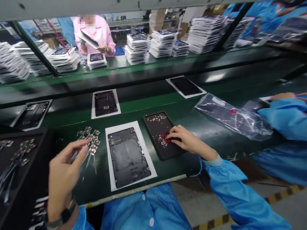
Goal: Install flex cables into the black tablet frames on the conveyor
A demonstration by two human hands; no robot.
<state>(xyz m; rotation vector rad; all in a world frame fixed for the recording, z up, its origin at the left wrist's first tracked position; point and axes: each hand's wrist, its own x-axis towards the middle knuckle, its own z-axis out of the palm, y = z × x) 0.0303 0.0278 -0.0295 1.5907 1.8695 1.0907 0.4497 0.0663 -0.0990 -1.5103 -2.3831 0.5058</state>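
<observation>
My left hand (63,171) is raised over the bench's left part, its fingers pinched on a small metal flex part (79,154) from the loose pile of such parts (90,139) beside it. My right hand (185,140) rests on a black tray (163,135), fingertips pressed together in a heap of small red pieces (164,138). Between my hands lies an open tablet back shell (128,156) on a white sheet (142,140).
More tablet shells on white sheets (105,103) (185,86) (32,114) lie on the green belt. A clear plastic bag (230,116) lies right, near a co-worker's blue sleeve (285,116). Stacks of trays (136,48) and a person in pink (94,33) stand behind.
</observation>
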